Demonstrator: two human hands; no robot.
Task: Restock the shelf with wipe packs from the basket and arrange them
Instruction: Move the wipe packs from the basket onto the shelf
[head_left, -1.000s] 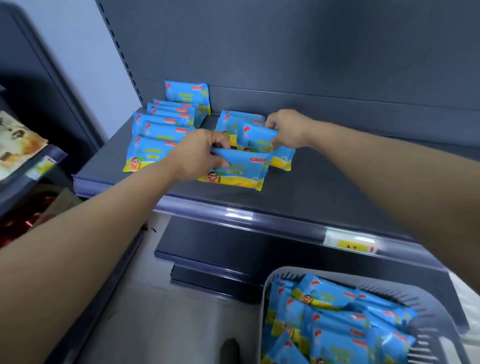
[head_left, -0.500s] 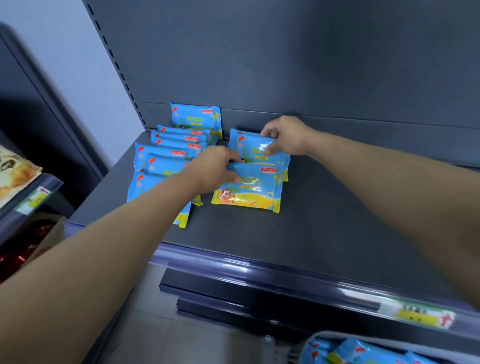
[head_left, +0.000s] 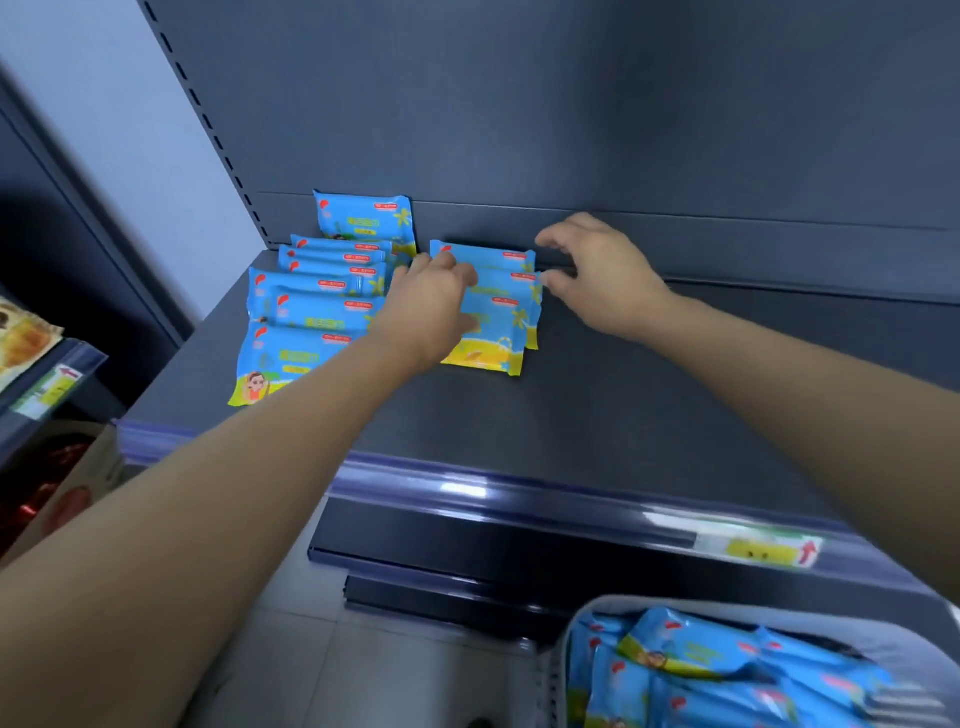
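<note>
**Hands at the second row, basket down to my right**

My left hand (head_left: 431, 306) lies on the second row of wipe packs (head_left: 493, 322) near the shelf's (head_left: 623, 405) back edge, fingers bent over them. Whether it grips or only presses, I cannot tell. Each pack's long axis runs along the back edge, and the row steps toward the front edge, just beside the first row (head_left: 311, 312). My right hand (head_left: 597, 275) hangs loose and empty off the row's right end. Half a second ago it pinched the rearmost pack; now it has let go. The basket (head_left: 587, 618) sits below the front edge, rightward, so I judge my right hand nearer for the next pack.
</note>
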